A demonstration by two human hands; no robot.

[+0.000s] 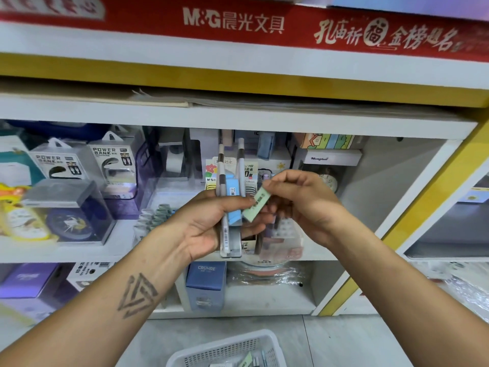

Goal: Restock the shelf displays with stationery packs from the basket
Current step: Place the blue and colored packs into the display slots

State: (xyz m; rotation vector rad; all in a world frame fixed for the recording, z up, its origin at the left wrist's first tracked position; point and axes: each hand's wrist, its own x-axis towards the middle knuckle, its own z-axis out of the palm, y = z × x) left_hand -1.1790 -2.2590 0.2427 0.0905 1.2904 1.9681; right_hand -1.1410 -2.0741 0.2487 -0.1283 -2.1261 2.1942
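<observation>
Up front, right hand point(299, 200) pinches green eraser pack point(256, 205); left hand point(211, 223) grips pens point(221, 186) beside it.

A white shelving unit point(238, 119) with yellow trim point(412, 207) is filling the view. A red M&G banner point(232, 22) is running across the top above a yellow band. Flat paper sheets point(185, 100) are lying on the upper shelf. Power bank boxes point(111, 165) are standing at the left of the middle shelf, and a Henghui box point(332, 157) is sitting at the right. A blue CRUHRE box point(206, 284) is standing on the lower shelf. Pale grey floor point(357, 343) is showing below.
</observation>
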